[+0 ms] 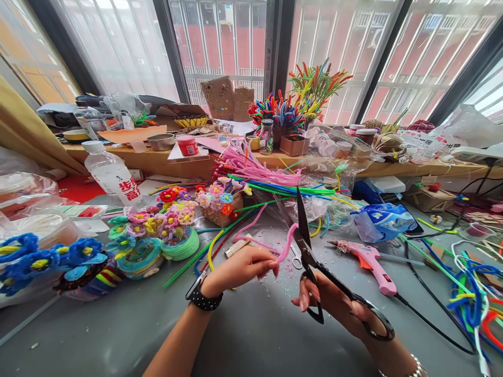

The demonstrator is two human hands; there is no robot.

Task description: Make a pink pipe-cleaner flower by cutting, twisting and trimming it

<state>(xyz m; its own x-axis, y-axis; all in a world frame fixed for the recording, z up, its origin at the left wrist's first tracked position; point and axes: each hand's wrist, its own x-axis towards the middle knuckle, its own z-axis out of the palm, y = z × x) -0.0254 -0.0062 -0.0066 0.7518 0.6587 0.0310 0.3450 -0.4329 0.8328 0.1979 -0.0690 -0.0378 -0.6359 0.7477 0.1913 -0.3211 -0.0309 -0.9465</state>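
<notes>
My left hand (241, 268) is closed, pinching a pink pipe cleaner (286, 244) that curves up from my fingertips. My right hand (334, 301) grips large black scissors (310, 251); their blades are spread open around the pipe cleaner's upper end. A black watch band sits on my left wrist, a beaded bracelet on my right. Both hands hover over the grey table (118, 330), near its middle.
A pink glue gun (369, 261) with a black cord lies to the right. Pipe-cleaner flowers (165, 225) and blue flowers (47, 259) sit on the left, a water bottle (112, 175) behind them. Loose pipe cleaners (259, 167) are heaped by the cluttered window ledge. A blue bag (381, 220) lies at right.
</notes>
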